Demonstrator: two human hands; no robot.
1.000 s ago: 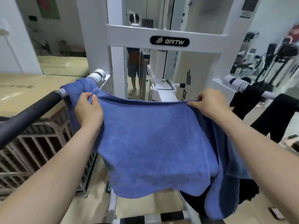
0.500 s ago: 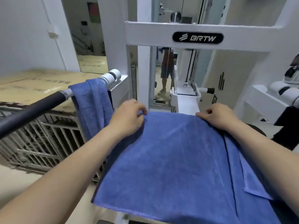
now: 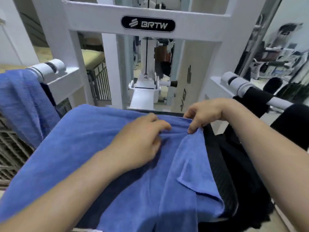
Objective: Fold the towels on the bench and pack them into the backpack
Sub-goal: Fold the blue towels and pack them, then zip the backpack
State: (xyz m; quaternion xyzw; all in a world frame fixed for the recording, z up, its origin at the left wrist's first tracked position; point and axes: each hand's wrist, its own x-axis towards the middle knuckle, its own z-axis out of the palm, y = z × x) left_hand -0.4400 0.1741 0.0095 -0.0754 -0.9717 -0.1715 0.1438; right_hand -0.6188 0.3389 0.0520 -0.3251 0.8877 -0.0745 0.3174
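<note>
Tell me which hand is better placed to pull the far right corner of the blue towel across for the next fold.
Probably the right hand: it already pinches the blue towel at that far right corner. The left hand rests on the cloth mid-edge, suited to holding it down.

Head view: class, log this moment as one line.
step: folding | left hand: flat on spread blue terry towel | right hand: pinching its far edge | second blue towel: draped over left bar

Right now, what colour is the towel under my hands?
Blue towel, clearest in the head view.
</note>
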